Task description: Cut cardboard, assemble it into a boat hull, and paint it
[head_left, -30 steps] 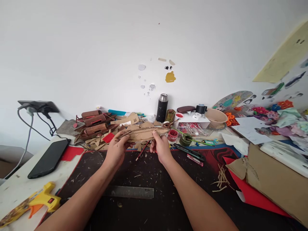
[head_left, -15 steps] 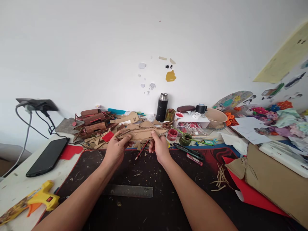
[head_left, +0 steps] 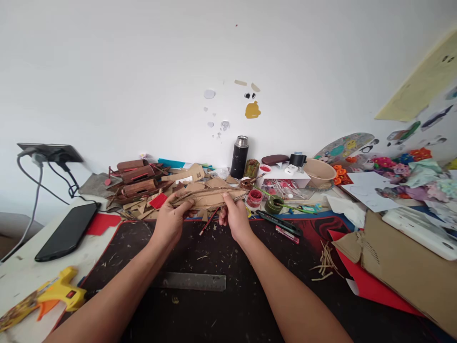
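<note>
A long cardboard piece shaped like a small boat point(head_left: 209, 197), with raised thin edges, is held level above the far part of the dark mat. My left hand point(head_left: 171, 216) pinches its left end, thumb on top. With its thumb pressed on the inner face, my right hand point(head_left: 233, 214) grips the right part; its other fingers curl underneath and are partly hidden. A thin red pencil or brush point(head_left: 209, 223) lies on the mat just below the piece. Nearer to me, a clear ruler point(head_left: 194, 281) lies between my forearms.
Brown cardboard models point(head_left: 137, 178) and scraps crowd the back left. A black flask point(head_left: 239, 157), paint jars point(head_left: 254, 197) and a green-black cutter point(head_left: 278, 223) stand or lie beyond my hands. At left are a phone point(head_left: 67, 232) and yellow glue gun point(head_left: 60, 293); cardboard point(head_left: 403, 271) lies right.
The view has shifted very slightly. Both hands keep the same hold on the cardboard boat shape, which stays in nearly the same place.
</note>
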A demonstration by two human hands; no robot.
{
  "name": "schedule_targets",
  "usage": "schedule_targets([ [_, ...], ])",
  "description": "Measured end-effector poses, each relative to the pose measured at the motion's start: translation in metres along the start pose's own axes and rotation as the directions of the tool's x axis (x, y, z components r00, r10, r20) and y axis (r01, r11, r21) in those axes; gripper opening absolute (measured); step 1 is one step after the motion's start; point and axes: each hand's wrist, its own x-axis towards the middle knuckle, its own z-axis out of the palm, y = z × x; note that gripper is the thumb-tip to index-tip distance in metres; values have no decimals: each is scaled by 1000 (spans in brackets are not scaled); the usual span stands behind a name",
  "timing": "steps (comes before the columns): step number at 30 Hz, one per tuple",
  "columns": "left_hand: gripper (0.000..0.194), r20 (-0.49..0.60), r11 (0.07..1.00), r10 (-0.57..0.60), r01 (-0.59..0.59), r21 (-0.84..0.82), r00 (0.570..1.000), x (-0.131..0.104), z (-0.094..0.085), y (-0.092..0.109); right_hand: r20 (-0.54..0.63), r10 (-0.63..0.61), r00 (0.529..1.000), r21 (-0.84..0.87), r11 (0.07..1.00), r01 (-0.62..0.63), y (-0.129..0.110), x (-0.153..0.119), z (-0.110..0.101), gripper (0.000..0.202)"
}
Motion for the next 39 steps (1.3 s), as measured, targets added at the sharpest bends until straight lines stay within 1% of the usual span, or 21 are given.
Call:
schedule_targets([
  [4,45,16,998,-44,43,34,999,2,-3,0,4,0,1000,-8,1000,0,1,2,-1,54],
  [7,42,39,993,-41,36,113,998,5,-8,1,0,3,1000,11,1000,-3,0,4,-4,50],
  [9,38,104,982,-48,28,189,993,6,-11,2,-9,-1,1000,14,1000,1,-1,5,-5,49],
  [12,32,228,936,-91,5,353,969,5,-12,6,-4,-31,1000,-24,999,30,-5,4,-6,46],
  [15,26,308,835,-88,-98,541,947,-1,-7,16,58,-48,997,-73,996,52,-9,0,-4,40],
  [16,28,328,814,-80,-128,567,941,-4,-5,19,99,-43,994,-89,995,52,-9,-2,-3,39],
  [19,35,364,761,-94,-168,626,927,-9,1,27,230,-20,973,-134,990,52,-8,-8,0,38],
  [21,38,393,729,-115,-191,657,912,-11,2,28,271,-11,962,-162,985,57,-7,-10,1,37],
  [23,40,422,722,-116,-215,657,899,-12,2,27,274,-4,962,-180,982,56,-6,-11,2,37],
  [26,37,420,759,-76,-221,612,904,-11,1,23,275,8,961,-163,986,39,-9,-12,1,42],
  [31,40,340,803,-19,-188,565,940,-10,2,20,309,25,951,-103,995,8,-14,-11,2,49],
  [35,39,312,792,31,-213,571,950,-9,2,17,298,38,954,-68,997,-18,-12,-9,3,48],
  [39,35,320,757,45,-241,607,946,-11,1,13,253,30,967,-112,994,-2,-8,-8,3,41],
])
